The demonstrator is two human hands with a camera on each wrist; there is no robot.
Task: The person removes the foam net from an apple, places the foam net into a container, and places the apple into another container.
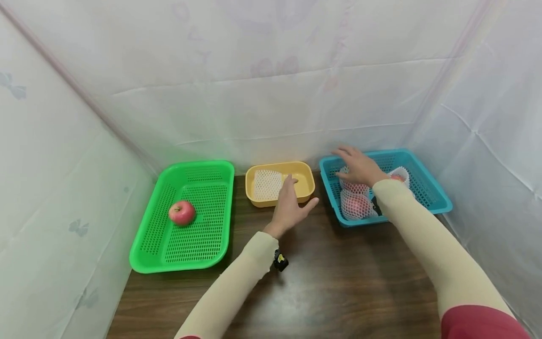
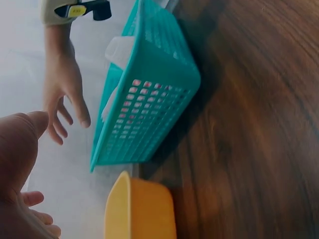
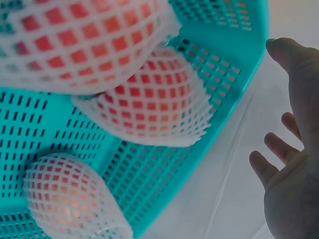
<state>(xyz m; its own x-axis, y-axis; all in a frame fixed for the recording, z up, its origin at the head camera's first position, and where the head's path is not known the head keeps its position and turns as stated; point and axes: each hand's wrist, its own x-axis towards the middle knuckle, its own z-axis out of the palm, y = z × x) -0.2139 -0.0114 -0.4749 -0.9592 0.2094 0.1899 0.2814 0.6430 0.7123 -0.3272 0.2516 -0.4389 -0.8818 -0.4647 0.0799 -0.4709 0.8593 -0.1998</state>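
My right hand (image 1: 359, 168) hovers over the left part of a blue basket (image 1: 427, 197), fingers spread and holding nothing. Below it lie apples in white foam nets (image 1: 355, 205); the right wrist view shows three netted apples (image 3: 149, 99) in the basket. My left hand (image 1: 290, 207) is in the air by the front right of a small yellow basket (image 1: 260, 203), thumb and fingers apart, with nothing in it. Inside the yellow basket lies a flat white foam net (image 1: 267, 184). The left wrist view shows the right hand (image 2: 65, 84) beside the blue basket's rim.
At the left stands a green basket (image 1: 196, 240) with one bare red apple (image 1: 182, 213) in it. All the baskets rest on a dark wooden table (image 1: 338, 282). White sheeting (image 1: 271, 108) hangs close behind them and at both sides.
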